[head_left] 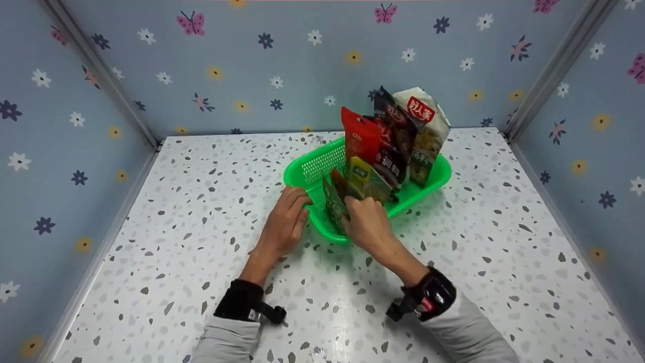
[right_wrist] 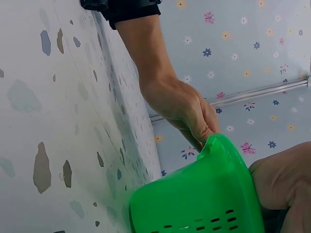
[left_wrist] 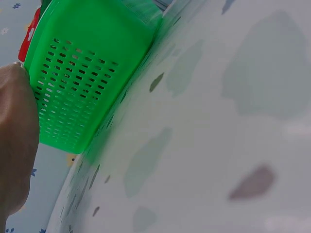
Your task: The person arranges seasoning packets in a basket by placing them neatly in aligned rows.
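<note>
A green plastic basket (head_left: 373,227) stands on the speckled table, with several food packets upright in it. My left hand (head_left: 288,219) grips its left rim, fingers curled over the edge; in the right wrist view this left hand (right_wrist: 172,102) shows at the rim's corner. My right hand (head_left: 370,224) reaches over the near rim with curled fingers and pinches a dark green packet (head_left: 332,204) at the basket's left end; its fingertips are partly hidden. Just behind that hand leans a yellow-and-green packet (head_left: 370,179).
Behind stand a red packet (head_left: 360,136), a dark packet (head_left: 395,126) and a white-topped packet (head_left: 428,126), rising above the basket's rim. Flower-patterned panels (head_left: 282,65) enclose the table (head_left: 201,201) at the back and both sides.
</note>
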A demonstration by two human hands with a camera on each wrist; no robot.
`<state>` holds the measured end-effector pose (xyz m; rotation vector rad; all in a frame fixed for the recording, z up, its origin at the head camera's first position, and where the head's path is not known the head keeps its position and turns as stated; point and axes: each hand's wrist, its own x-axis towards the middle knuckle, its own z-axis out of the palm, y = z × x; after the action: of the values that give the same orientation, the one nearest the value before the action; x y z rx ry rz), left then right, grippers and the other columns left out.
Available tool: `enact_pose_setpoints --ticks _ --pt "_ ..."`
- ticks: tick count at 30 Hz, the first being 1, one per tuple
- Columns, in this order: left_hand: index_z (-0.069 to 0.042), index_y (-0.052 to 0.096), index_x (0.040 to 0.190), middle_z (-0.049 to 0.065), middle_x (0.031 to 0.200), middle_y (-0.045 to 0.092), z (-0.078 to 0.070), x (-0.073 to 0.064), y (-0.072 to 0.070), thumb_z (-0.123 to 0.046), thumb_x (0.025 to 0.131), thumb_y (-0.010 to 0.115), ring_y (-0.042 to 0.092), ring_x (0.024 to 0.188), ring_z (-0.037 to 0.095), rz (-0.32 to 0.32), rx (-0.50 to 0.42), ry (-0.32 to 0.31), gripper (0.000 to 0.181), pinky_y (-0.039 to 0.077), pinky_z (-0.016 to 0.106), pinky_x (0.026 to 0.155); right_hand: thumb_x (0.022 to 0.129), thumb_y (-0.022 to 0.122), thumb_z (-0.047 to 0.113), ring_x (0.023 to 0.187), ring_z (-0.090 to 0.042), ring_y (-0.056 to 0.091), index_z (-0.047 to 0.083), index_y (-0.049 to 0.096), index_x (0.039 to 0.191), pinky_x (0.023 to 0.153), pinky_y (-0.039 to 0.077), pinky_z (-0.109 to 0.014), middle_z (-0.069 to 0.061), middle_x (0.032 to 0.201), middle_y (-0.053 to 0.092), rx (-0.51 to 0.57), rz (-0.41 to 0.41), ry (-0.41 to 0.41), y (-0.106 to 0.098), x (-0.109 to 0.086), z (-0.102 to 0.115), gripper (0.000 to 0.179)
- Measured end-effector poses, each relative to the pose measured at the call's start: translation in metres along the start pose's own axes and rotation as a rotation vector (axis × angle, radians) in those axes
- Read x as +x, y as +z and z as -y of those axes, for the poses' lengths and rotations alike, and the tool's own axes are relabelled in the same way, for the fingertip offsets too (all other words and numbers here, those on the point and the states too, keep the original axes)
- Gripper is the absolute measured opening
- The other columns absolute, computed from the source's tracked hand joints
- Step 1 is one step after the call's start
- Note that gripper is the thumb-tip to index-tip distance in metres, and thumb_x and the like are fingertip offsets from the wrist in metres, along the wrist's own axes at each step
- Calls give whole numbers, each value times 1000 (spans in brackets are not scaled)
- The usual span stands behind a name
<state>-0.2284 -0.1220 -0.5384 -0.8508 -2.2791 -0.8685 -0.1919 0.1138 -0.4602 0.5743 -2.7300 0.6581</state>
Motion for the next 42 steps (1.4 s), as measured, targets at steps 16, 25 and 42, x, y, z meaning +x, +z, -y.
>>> enact_pose_setpoints --ticks 16,25,42 --pt "-2 73 123 16 132 72 1 -1 -1 -5 112 61 63 138 41 16 6 -12 16 36 65 137 100 88 20 54 -34 64 -1 72 89 52 41 -35 -14 61 58 34 -46 32 -4 3 -1 29" --pt "-1 73 123 17 131 72 0 0 -1 -5 112 60 63 138 40 10 6 -4 18 36 66 136 104 80 7 54 -18 49 0 70 87 55 38 -33 -4 59 46 106 -15 -13 -3 3 -1 21" --pt "1 74 123 15 131 72 0 -1 0 -8 113 59 62 139 36 18 -9 -21 20 35 66 137 100 88 19 58 -39 71 -4 76 98 51 53 -43 -16 64 64 100 -62 -15 -2 3 -1 27"
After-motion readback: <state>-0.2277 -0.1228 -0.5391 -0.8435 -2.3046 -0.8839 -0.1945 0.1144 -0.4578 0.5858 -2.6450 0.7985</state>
